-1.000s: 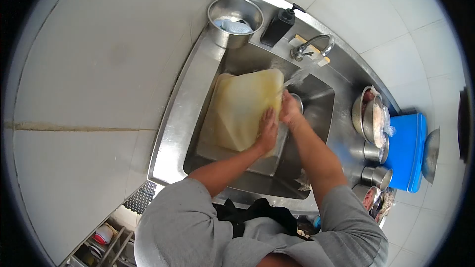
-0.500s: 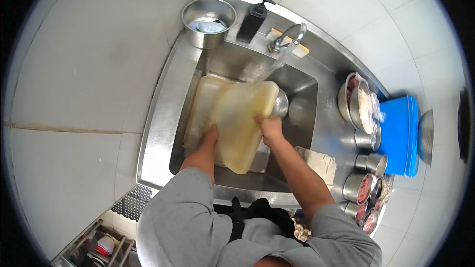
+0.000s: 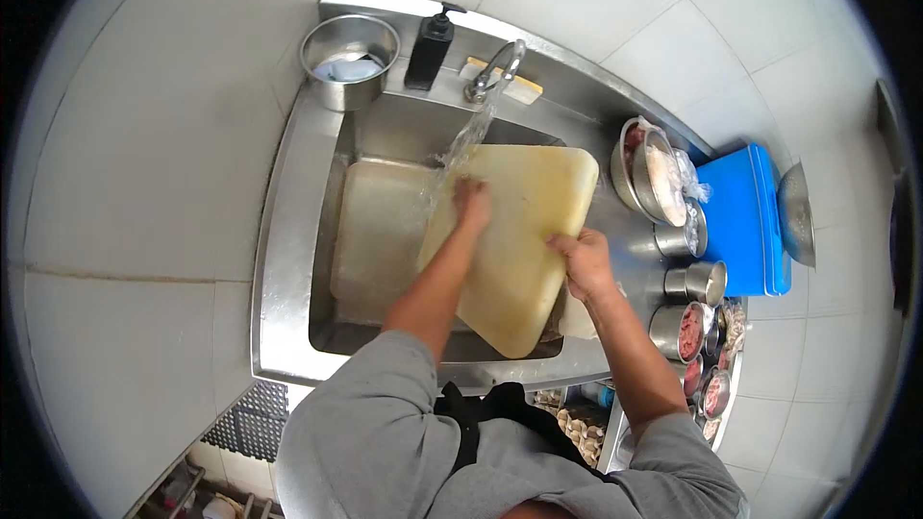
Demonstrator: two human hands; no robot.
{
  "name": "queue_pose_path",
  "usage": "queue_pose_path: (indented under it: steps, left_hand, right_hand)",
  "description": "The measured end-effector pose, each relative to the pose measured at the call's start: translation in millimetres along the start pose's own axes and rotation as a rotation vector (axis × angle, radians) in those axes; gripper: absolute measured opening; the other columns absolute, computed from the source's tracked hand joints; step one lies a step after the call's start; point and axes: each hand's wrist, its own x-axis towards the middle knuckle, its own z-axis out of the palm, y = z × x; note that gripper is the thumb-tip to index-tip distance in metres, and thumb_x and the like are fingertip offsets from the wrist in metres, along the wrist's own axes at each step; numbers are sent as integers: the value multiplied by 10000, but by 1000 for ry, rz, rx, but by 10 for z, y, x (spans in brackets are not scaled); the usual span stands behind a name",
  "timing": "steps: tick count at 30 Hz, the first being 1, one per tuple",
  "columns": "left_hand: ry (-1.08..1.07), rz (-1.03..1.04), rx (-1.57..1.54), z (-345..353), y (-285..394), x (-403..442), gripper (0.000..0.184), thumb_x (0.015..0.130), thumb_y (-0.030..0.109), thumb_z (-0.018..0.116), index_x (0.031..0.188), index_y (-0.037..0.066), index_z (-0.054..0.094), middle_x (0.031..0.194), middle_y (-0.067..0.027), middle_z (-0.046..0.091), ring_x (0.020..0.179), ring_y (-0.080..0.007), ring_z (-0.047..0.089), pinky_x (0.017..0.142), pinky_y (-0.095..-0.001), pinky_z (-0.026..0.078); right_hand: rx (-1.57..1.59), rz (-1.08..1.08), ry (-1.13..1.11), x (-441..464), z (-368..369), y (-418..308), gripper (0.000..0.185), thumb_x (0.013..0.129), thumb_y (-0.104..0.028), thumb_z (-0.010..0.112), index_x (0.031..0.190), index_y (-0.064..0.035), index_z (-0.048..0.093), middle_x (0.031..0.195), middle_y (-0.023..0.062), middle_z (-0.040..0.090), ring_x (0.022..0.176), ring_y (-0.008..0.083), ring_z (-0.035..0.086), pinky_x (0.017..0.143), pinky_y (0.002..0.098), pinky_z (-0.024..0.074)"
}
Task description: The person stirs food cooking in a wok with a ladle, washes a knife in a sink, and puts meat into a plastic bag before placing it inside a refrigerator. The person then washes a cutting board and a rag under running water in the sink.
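A large yellowish board (image 3: pixel 529 231) is tilted over the right part of the steel sink (image 3: pixel 288 259). My right hand (image 3: pixel 585 261) grips its right edge, thumb on the upper face. My left hand (image 3: pixel 471 204) lies against the board's face near its upper left, blurred, its fingers apart. Water runs from the curved faucet (image 3: pixel 500 67) onto the board's left side and into the basin. Under it, a flat pale tray or board (image 3: pixel 380 231) lies in the left of the basin. Something pale beneath the board's lower right edge is partly hidden.
Behind the sink stand a steel pot (image 3: pixel 348 62) with cloths inside and a black pump bottle (image 3: pixel 430 50). Bowls (image 3: pixel 659 173), steel containers of meat (image 3: pixel 687 332) and a blue box (image 3: pixel 740 221) line the right side. A perforated mat (image 3: pixel 250 420) is at lower left.
The board has moved right, out past the basin's right part, with my right hand still on its edge. My left hand has moved from its lower left side up onto its face. The view has shifted.
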Motion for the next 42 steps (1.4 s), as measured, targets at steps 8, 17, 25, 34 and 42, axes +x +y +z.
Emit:
queue_pose_path:
  steps: [8,17,25,34,42]
  left_hand:
    - [-155,295,-140,-1081,331,22,646,971,435,388,1449,6,305,1517,-231,249,1428,-351,185,1171,-436,126]
    - [-537,-595,-563,-1458,-896,-648,806,939,659,271,1423,27,391,1423,-200,428,1286,-343,433,1055,-446,341]
    - [-675,-454,-640,-825,205,-957,628,977,535,393,1272,-1,535,1214,-162,586,1084,-250,576,909,-377,461]
    - [-550,339,21,-461,224,-1407,377,883,270,642,1118,-19,589,1075,-190,616,1017,-306,587,903,-404,451]
    - [-632,918,175,205,1547,-2153,386,838,223,638,1179,43,605,1281,-162,543,1255,-354,442,1057,-451,331]
  right_hand:
    - [-82,-21,-40,139,433,181,197,764,17,635,949,84,642,843,132,669,687,197,645,621,315,522]
    - [109,-4,2,-180,8,-336,208,801,-20,629,982,83,646,852,136,672,695,190,645,636,311,526]
    - [-570,-56,314,-955,-888,-970,393,780,-234,710,1017,72,643,884,178,686,823,246,666,777,377,522]
    - [-671,-121,852,-2919,-2885,-2630,593,753,-247,721,1238,43,542,1054,136,647,912,191,651,811,332,537]
    - [-1150,156,860,-3750,-5170,-3259,464,717,-221,662,1078,66,618,903,120,665,805,179,644,755,318,511]
